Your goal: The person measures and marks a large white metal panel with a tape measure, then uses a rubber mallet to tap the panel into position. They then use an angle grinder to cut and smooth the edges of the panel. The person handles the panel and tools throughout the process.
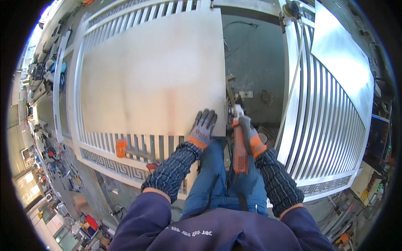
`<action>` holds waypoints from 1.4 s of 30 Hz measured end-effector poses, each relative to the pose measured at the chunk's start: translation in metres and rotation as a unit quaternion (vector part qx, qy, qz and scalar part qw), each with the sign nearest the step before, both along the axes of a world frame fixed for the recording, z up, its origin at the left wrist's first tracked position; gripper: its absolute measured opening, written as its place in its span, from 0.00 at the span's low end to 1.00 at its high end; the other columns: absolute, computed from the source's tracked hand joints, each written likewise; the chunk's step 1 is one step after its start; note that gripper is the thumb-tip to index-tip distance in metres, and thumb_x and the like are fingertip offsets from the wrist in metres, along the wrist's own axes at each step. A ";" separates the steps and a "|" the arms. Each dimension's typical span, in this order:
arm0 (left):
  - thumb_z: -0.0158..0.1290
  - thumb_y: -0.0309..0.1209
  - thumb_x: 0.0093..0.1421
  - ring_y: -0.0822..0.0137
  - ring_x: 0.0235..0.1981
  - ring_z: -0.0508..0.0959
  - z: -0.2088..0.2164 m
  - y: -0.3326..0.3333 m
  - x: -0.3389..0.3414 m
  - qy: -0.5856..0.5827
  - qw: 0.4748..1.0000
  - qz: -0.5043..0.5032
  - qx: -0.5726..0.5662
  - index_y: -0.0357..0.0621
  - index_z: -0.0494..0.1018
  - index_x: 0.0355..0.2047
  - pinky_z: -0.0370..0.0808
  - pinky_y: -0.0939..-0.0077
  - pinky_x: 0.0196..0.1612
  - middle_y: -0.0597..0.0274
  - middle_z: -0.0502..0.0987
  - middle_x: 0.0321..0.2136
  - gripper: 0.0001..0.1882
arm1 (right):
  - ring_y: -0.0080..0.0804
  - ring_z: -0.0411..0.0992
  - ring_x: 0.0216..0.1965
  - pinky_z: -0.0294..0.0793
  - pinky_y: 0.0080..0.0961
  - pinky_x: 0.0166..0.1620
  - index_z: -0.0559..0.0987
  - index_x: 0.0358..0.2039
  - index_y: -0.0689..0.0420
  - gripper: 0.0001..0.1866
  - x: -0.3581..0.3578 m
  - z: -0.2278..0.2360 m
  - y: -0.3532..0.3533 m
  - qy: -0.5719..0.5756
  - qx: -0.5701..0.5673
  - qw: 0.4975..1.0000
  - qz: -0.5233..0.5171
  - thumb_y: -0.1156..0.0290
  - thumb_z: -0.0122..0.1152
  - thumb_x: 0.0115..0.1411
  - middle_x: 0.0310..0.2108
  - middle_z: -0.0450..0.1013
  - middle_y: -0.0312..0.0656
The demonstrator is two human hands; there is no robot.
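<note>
My left hand (203, 127), in a grey and orange work glove, lies flat with fingers stretched out on the near right corner of a large metal sheet (150, 75). Gloved the same way, my right hand (251, 136) is wrapped round a red and black angle grinder (240, 152). The grinder's head sits right beside the sheet's right edge; whether its disc touches the metal I cannot tell. Beneath the sheet is a white slatted metal gate panel (77, 104). A mallet with an orange head (121, 148) rests on the slats left of my left forearm.
To the right stands a second slatted gate panel (322, 125) with another shiny sheet (343, 54) leaning over it. Between the panels the grey floor (255, 54) shows, with a cable on it. Shop clutter lines the far left, and a screen (379, 134) stands at the far right.
</note>
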State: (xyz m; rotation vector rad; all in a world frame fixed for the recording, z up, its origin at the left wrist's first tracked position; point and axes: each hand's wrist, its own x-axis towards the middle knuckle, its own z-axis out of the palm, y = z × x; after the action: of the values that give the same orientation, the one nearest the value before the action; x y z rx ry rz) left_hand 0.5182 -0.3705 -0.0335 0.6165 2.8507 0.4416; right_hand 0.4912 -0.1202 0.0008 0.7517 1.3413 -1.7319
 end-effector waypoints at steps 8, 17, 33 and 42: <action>0.60 0.40 0.52 0.44 0.74 0.55 0.002 -0.008 0.005 0.053 0.998 -0.020 -0.002 0.39 0.61 0.70 0.47 0.44 0.77 0.45 0.58 0.71 0.45 | 0.25 0.73 0.29 0.77 0.29 0.32 0.77 0.49 0.53 0.30 0.086 0.028 0.029 -0.060 0.026 0.998 -0.018 0.37 0.58 0.66 0.33 0.74 0.35; 0.54 0.23 0.52 0.38 0.67 0.66 0.112 -0.030 0.015 0.100 0.984 -0.037 0.143 0.39 0.71 0.62 0.60 0.37 0.70 0.43 0.68 0.63 0.33 | 0.27 0.73 0.31 0.77 0.26 0.33 0.77 0.51 0.54 0.41 0.071 0.072 0.088 -0.042 0.062 0.995 -0.068 0.25 0.54 0.61 0.34 0.72 0.36; 0.54 0.41 0.60 0.45 0.75 0.50 0.017 0.038 -0.107 0.041 0.996 -0.030 -0.066 0.45 0.59 0.72 0.42 0.45 0.77 0.50 0.56 0.73 0.40 | 0.27 0.75 0.31 0.79 0.26 0.33 0.76 0.46 0.54 0.43 0.054 0.052 0.086 -0.028 0.045 0.996 -0.067 0.22 0.52 0.59 0.31 0.72 0.36; 0.42 0.62 0.68 0.47 0.78 0.42 -0.009 -0.029 -0.219 0.064 0.965 0.242 -0.080 0.41 0.47 0.76 0.34 0.47 0.77 0.49 0.47 0.77 0.48 | 0.24 0.72 0.31 0.77 0.26 0.33 0.76 0.52 0.54 0.38 -0.005 0.023 0.066 0.038 0.076 0.996 0.000 0.30 0.60 0.62 0.33 0.71 0.34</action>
State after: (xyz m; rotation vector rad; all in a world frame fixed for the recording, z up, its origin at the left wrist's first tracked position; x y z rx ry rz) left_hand 0.2995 -0.3991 -0.0429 -0.0928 3.1091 0.2388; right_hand 0.4859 -0.0538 0.0237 0.7775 1.5383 -1.6869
